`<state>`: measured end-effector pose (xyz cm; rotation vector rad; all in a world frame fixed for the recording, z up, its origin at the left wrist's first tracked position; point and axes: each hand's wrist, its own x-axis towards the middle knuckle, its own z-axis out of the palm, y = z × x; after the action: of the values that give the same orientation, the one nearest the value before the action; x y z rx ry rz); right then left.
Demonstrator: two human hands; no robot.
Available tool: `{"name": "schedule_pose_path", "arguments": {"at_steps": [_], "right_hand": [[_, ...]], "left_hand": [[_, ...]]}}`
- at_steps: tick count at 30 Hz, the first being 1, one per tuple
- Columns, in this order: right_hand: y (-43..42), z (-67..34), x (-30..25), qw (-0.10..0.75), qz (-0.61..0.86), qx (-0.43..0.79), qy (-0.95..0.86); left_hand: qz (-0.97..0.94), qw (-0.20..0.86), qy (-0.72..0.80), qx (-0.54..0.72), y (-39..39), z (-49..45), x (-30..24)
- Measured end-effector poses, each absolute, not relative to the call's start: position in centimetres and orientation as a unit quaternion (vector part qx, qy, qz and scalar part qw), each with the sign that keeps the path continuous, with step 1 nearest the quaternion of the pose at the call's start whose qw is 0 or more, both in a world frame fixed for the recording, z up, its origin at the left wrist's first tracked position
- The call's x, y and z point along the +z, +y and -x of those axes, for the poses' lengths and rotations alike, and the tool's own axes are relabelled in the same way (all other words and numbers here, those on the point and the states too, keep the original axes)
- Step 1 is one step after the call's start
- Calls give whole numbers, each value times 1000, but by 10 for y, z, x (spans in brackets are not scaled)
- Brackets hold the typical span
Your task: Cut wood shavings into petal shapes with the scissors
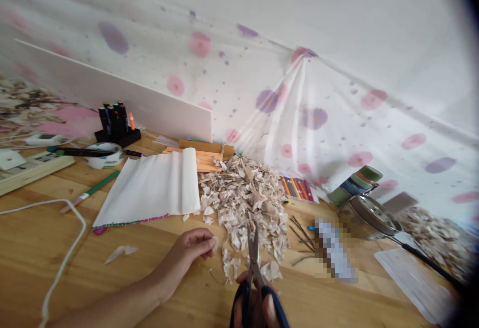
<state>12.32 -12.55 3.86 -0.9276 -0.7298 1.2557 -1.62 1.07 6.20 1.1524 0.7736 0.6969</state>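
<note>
My left hand (192,247) is closed in a pinch on a small pale flake (214,245), just left of a pile of dry, papery, cream and brown flakes (250,193). Dark-handled scissors (253,255) are in my right hand (258,308), fingers through the loops. Their blades stand slightly apart and point away from me, over the near edge of the pile. A few loose flakes (270,270) lie beside the blades. Further left, a pale torn piece (120,252) rests on the wooden table (168,293).
A partly unrolled white sheet (153,183) lies left of the pile. Behind it are a marker holder (118,136) and a tape roll (104,156). A white cable (67,258) crosses the left side. Dark twigs (302,233) and a lidded pan (368,218) sit at right.
</note>
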Motion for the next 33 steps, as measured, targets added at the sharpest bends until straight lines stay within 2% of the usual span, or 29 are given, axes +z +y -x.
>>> {"name": "schedule_pose_path", "arguments": {"at_steps": [3,7,13,20,27,33], "right_hand": [[-114,-125,52,630,422,567,-321],[-98,-111,48,647,403,603,-235],[-85,-87,45,695,363,602,-152],[-86,-86,60,704,369,583,-170],[-90,-88,56,674,372,614,-173],[-82,-86,34,718,376,564,-160]], "left_hand": [[-523,721,329,313,9,16,61],[-529,732,292,315,6,16,62],[-438,836,170,284,2,17,64],[-438,849,139,262,3,18,64],[-446,849,122,256,5,18,58],[-448,847,109,263,6,17,51]]}}
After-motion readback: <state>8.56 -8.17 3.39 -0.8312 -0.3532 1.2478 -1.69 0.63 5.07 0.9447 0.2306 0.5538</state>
